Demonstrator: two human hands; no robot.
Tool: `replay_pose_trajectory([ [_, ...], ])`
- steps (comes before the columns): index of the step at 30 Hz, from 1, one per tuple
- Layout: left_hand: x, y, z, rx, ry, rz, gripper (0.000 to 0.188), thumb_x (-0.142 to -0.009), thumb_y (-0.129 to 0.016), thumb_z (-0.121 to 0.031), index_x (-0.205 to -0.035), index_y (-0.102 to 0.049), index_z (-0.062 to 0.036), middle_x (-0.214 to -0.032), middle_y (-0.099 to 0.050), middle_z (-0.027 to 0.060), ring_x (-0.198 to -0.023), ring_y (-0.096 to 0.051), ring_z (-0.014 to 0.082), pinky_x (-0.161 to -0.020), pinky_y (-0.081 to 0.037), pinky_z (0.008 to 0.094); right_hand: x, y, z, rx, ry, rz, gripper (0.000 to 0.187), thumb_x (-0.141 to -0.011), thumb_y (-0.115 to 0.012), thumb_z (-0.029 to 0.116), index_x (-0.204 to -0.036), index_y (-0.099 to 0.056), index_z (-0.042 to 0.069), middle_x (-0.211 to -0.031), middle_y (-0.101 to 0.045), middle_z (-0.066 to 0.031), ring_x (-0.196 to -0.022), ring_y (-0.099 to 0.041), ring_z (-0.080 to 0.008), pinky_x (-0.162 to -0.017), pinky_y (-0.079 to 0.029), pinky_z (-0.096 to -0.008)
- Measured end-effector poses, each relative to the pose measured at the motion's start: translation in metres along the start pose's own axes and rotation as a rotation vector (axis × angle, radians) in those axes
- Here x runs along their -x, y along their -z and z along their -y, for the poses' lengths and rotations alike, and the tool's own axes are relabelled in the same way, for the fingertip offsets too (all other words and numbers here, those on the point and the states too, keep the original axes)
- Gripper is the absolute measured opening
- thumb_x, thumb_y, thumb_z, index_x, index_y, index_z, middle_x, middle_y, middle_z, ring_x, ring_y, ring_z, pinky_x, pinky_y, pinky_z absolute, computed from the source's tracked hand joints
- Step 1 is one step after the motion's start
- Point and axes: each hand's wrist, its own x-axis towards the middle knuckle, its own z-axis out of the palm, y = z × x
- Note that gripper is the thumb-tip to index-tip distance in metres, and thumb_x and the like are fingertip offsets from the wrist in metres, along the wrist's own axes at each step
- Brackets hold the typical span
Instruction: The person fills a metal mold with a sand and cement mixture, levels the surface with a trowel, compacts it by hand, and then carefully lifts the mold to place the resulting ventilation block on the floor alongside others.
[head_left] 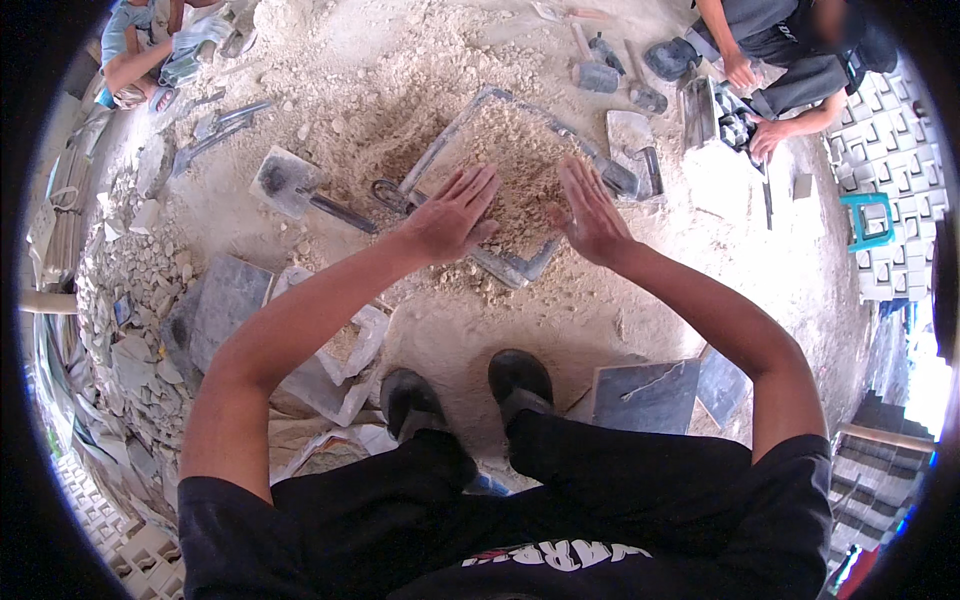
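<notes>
Both my arms reach forward over a square metal frame (437, 148) that lies on the ground, filled with loose tan sand (520, 150). My left hand (455, 215) is flat, fingers stretched out, at the frame's left side near a metal loop handle (388, 192). Opposite it, my right hand (592, 212) has its fingers straight and its thumb apart, over the frame's right part. Neither hand holds anything. Sand lies between the two palms; whether they touch it is hard to tell.
Left of the frame lies a trowel (290, 185); tongs-like metal tools (215, 135) are farther left. Mallets (598, 76) rest at the back. Dark slabs (645, 397) flank my boots (410, 400). One co-worker (790, 70) works at back right, another (150, 50) at back left. A teal stool (868, 222) stands right.
</notes>
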Motion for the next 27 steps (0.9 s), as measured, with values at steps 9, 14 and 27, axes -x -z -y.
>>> replay_pose_trajectory([
  [9, -0.008, -0.003, -0.016, -0.042, -0.049, 0.088, 0.064, -0.096, -0.045, -0.033, -0.143, -0.027, 0.0051, -0.151, -0.026, 0.0205, -0.142, -0.022, 0.0332, -0.117, -0.016, 0.0436, 0.004, -0.005, 0.032, -0.181, 0.231, 0.119, 0.065, -0.094, -0.052, 0.021, -0.146, -0.021, -0.003, -0.153, -0.019, -0.0208, -0.143, -0.018, -0.0345, -0.118, -0.017, -0.0428],
  [14, -0.014, -0.003, 0.003, -0.086, -0.044, 0.025, 0.057, -0.099, -0.037, -0.034, -0.141, -0.033, 0.0041, -0.149, -0.031, 0.0188, -0.141, -0.025, 0.0309, -0.117, -0.018, 0.0434, -0.004, -0.007, 0.038, -0.123, 0.315, 0.112, 0.063, -0.099, -0.041, 0.037, -0.145, -0.023, -0.003, -0.153, -0.019, -0.0212, -0.143, -0.017, -0.0342, -0.118, -0.016, -0.0432],
  [27, -0.002, 0.019, 0.066, -0.211, 0.125, 0.027, 0.058, -0.101, -0.033, -0.033, -0.147, -0.022, -0.0004, -0.152, -0.027, 0.0162, -0.143, -0.022, 0.0288, -0.118, -0.012, 0.0453, -0.108, -0.045, 0.017, 0.022, -0.096, 0.006, 0.074, -0.099, -0.025, 0.053, -0.148, -0.016, 0.000, -0.154, -0.012, -0.0246, -0.145, -0.008, -0.0366, -0.118, -0.010, -0.0463],
])
